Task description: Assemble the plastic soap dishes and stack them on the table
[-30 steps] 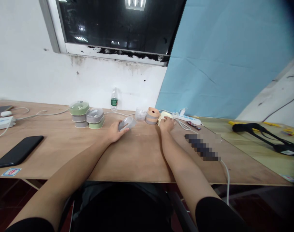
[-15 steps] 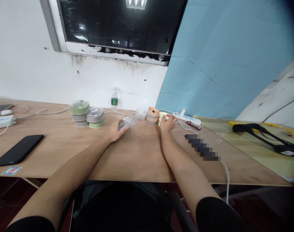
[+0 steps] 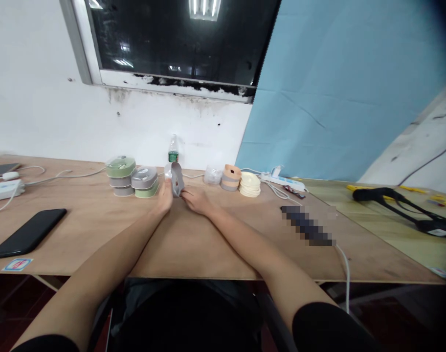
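Note:
My left hand [image 3: 166, 196] is closed around the left side of a grey ring-shaped casing [image 3: 177, 179], tilted up on its edge. A clear plastic cover [image 3: 167, 170] shows at the casing's upper left; how the two join is unclear. My right hand [image 3: 195, 199] has its fingertips pinched at the casing's lower right edge. Left of the hands stand stacked round cases: green over grey [image 3: 121, 171], and grey over green [image 3: 145, 182]. To the right are clear plastic cups [image 3: 212, 175], stacked peach and grey rings [image 3: 231, 178] and a pile of cream round pieces [image 3: 250, 185].
A plastic bottle [image 3: 173, 149] stands by the wall. A black phone [image 3: 29, 232] lies at left. Power strips [image 3: 285, 182] and cables run along the back. At right are a pixelated dark object [image 3: 307, 226] and a black strap frame [image 3: 402, 210].
My right hand has left the cream pile and come left to the casing. My left hand has moved slightly left, turning its piece from lying flat to upright.

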A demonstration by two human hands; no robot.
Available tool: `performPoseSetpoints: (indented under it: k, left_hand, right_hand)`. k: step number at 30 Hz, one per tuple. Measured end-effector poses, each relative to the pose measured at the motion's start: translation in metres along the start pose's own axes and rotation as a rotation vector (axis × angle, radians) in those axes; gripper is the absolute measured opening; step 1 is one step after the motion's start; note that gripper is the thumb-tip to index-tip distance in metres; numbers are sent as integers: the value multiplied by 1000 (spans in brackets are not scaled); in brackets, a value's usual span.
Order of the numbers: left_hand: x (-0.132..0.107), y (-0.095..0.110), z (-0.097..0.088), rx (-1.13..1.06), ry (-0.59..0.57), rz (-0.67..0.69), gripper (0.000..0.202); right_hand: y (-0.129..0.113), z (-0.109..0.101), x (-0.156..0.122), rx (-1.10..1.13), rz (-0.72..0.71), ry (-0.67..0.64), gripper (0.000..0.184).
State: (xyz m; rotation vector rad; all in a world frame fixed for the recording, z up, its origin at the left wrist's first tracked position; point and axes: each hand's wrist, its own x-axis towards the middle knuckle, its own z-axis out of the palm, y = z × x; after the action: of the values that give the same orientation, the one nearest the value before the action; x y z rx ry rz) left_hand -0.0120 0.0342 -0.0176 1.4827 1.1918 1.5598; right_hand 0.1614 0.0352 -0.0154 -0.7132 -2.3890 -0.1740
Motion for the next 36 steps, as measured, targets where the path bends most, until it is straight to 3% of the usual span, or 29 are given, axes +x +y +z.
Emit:
performPoseSetpoints:
  k: [3,6,13,17,22,26,29,32,36]
  left_hand:
    - [1,-1,4,-34,-50,-42,75]
    - [-7,1,8,-34,-184,-43,74]
    - [-30,19,6,390,-438,276,58]
    - [-33,24,5,465,-498,306,58]
    - [-32,24,4,502,-488,305,57]
    - [-33,24,3,520,-501,303,55]
    - [-31,25,3,559,-460,373,54]
    - [-23,28,-3,660,-341,501,49]
    - [-8,35,-23,814,-30,525,45]
  right_hand:
    - [7,-3,-4,-3,20,56,27]
    - [26,-19,-11,-52,133,230,28]
    - [99,-67,-37,-237,495,620,30]
    - [133,-80,-63,-300,660,616,31]
    - [147,-80,-78,-326,729,529,38]
    - [140,-78,-76,-385,747,475,44]
    - [129,-76,-73,-458,743,471,43]
    - [117,-73,-72,-487,716,467,41]
    - [102,-65,-67,-432,602,397,34]
